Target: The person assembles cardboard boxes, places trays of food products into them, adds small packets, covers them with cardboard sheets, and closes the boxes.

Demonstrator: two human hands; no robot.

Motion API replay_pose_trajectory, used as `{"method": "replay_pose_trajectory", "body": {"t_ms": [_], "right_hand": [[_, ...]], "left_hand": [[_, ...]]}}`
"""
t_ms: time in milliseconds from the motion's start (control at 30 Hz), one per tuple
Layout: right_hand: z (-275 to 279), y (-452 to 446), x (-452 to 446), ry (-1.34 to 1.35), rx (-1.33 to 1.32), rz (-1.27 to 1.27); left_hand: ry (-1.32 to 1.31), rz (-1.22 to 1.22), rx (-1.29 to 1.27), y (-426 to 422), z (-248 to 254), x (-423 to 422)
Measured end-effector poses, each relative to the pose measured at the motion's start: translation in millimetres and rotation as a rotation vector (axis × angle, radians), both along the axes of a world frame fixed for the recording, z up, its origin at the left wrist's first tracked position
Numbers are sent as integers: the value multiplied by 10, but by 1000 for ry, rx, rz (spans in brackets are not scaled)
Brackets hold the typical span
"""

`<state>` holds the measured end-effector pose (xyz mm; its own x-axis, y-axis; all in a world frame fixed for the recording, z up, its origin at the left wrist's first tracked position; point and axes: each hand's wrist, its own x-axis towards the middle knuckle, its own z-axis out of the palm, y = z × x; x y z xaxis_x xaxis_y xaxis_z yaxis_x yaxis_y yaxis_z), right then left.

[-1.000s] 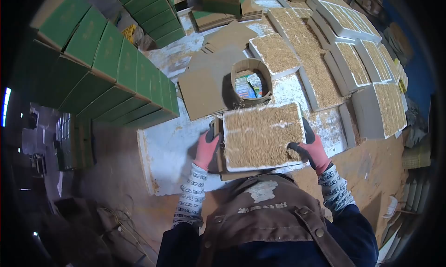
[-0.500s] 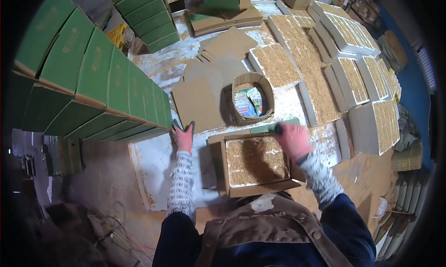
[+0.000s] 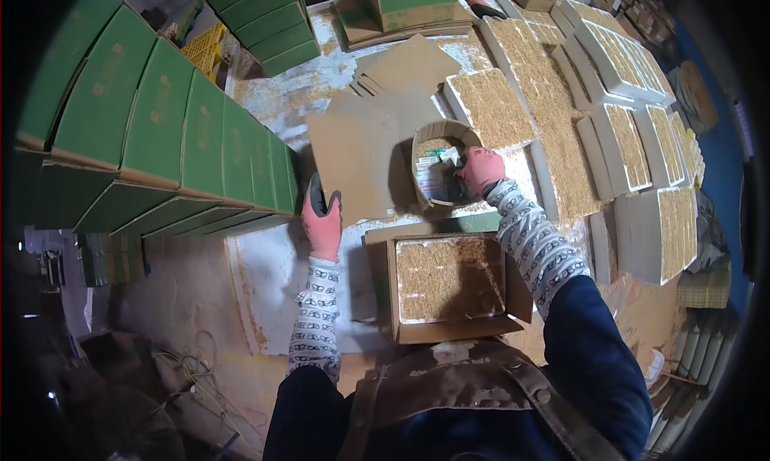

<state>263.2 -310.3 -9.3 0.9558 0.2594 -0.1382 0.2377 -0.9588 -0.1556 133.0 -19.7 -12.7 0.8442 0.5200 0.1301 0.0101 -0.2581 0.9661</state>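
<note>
My left hand (image 3: pixel 324 222), in a pink glove with dark fingertips, is open. Its thumb and fingers are spread beside a flat cardboard sheet (image 3: pixel 345 164), near the row of green boxes (image 3: pixel 204 140). My right hand (image 3: pixel 484 171), gloved alike, reaches over the rim of a round cardboard tub (image 3: pixel 420 190) holding colourful printed packets (image 3: pixel 434 180). Its fingertips are down among the packets and mostly hidden; any grip is unclear. Close to my body stands an open cardboard box (image 3: pixel 457 330) with a white tray of brown, crumbly material (image 3: pixel 449 278) inside.
White trays filled with brown material (image 3: pixel 491 108) stand on the right, some stacked on edge. More flat cardboard (image 3: pixel 413 64) lies ahead. At the far side, another person's gloved hand (image 3: pixel 484 6) is near a green box (image 3: pixel 417 4). A yellow crate (image 3: pixel 205 50) is at left.
My right hand has moved from the open box's far right corner up and left into the tub. My left hand has shifted slightly forward. The other person's hand now shows farther right.
</note>
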Motion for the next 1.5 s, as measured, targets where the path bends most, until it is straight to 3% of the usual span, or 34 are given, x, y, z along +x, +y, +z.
{"method": "replay_pose_trajectory", "body": {"t_ms": [100, 133, 167, 200, 233, 267, 367, 433, 467, 500, 567, 600, 633, 667, 700, 733, 767, 833, 900, 967, 1000, 1033, 1100, 1133, 1167, 1200, 1233, 1267, 1300, 1333, 1367, 1400, 1433, 1500], "right_hand": [[250, -159, -146, -27, 123, -146], [432, -227, -249, 48, 276, -194], [356, -401, -357, -175, 362, -39], [695, -416, -655, -212, 457, 4], [785, -476, -933, -511, 549, 216], [1258, -423, -1280, -386, 623, 482], [747, -672, -2003, -174, 324, 722], [757, -1000, -2103, 89, 607, 395], [822, -1156, -2190, -84, 580, 224], [973, -1281, -2221, -32, 691, -43], [1121, -1308, -2214, -422, 904, -225], [1133, -1210, -2247, -391, 860, -139], [1106, -1065, -2290, -359, 816, -50], [945, -932, -2367, -307, 580, 185], [687, -775, -2412, -79, 391, 369], [321, -694, -2534, -28, 89, 465], [243, -633, -2550, 188, -96, 465], [414, -736, -2473, 118, 35, 479], [718, -1022, -2351, -124, 463, 313], [835, -1400, -2169, -293, 595, -22], [810, -1404, -2106, 77, 784, -286], [733, -1406, -2050, 462, 943, -549], [-379, -1370, -1822, 609, 860, -391], [-755, -1251, -1852, 514, 914, -224], [-826, -1088, -1998, 435, 1011, -406], [-627, -1097, -2009, 484, 883, -473], [-847, -1163, -2045, 533, 1154, -435], [-334, -1076, -2118, 598, 1214, -410], [-571, -1170, -2045, 646, 1063, -449], [-529, -1224, -2037, 501, 745, -439], [-896, -1395, -2014, 400, 475, -306], [-568, -1371, -2037, 472, 628, -341], [-936, -1565, -1968, 348, 654, -174], [-612, -1500, -1906, 491, 937, -218]], "left_hand": [[-206, 1, 494, -130, 247, -76], [-220, -29, 547, -179, 424, -129], [-228, -56, 598, -226, 618, -237], [-231, -81, 649, -272, 769, -346], [-263, -143, 719, -307, 828, -470], [-289, -217, 787, -339, 861, -613], [-300, -611, 977, -672, 1075, -937], [-226, -1024, 1172, -866, 981, -1132], [-167, -1185, 1288, -968, 900, -1261], [-119, -1254, 1259, -1035, 799, -1397], [-59, -1417, 1213, -1153, 644, -1513], [82, -1491, 1217, -1226, 689, -1468], [115, -1492, 1203, -1274, 620, -1454], [152, -1489, 1189, -1294, 495, -1451], [190, -1480, 1174, -1314, 435, -1431], [338, -1522, 1225, -1363, 518, -1384], [220, -1383, 1255, -1284, 461, -1469], [-18, -1076, 1286, -966, 284, -1621], [388, -1144, 1098, -906, 1278, -1482], [404, -855, 1009, -559, 1143, -1492], [409, -709, 955, -459, 984, -1505], [362, -812, 888, -494, 706, -1484], [265, -999, 745, -766, 180, -1438], [288, -1026, 896, -955, 152, -1435], [312, -1039, 1049, -1062, 141, -1449], [309, -954, 837, -991, 12, -1462], [335, -762, 858, -955, 98, -1510], [411, -593, 751, -867, -75, -1587], [635, -486, 561, -870, -165, -1621], [329, -702, 156, -846, 18, -1496], [499, -731, -510, -983, 67, -1534], [549, -628, -730, -995, -184, -1601], [550, -586, -965, -1024, -289, -1668], [421, -513, -1264, -896, -74, -1562]]}}
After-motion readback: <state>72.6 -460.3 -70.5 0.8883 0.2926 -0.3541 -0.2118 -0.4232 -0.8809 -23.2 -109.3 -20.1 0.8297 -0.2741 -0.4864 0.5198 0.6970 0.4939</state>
